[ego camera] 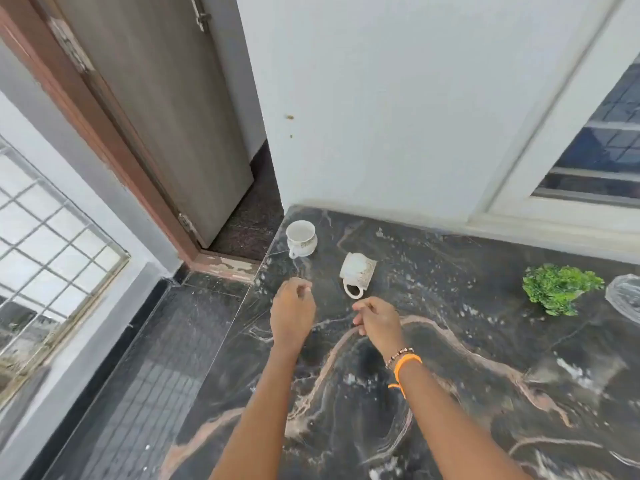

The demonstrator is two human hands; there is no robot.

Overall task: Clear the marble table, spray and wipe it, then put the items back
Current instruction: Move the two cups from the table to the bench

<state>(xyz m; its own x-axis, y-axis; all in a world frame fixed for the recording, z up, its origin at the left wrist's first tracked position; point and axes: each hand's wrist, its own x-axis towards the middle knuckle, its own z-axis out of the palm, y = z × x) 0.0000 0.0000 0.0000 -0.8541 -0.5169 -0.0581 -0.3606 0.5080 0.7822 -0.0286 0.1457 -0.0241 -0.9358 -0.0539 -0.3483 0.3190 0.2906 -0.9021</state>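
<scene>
A dark marble table [433, 393] with pink veins fills the lower right. Two white patterned cups rest near its far left corner: one upright cup [301, 238] by the edge, one tipped cup [357, 274] lying on its side with the handle toward me. My left hand [292, 311] hovers just below the upright cup, fingers loosely curled, holding nothing. My right hand [377, 320] sits just below the tipped cup's handle, fingers bent and apart, empty. A green artificial plant [559, 287] and a clear glass object [625, 297] lie at the right.
A white wall [398, 98] backs the table, with a window frame [588, 161] at the right. Left of the table's edge are a dark floor [156, 375], a grey door [166, 116] and a grilled window [45, 254].
</scene>
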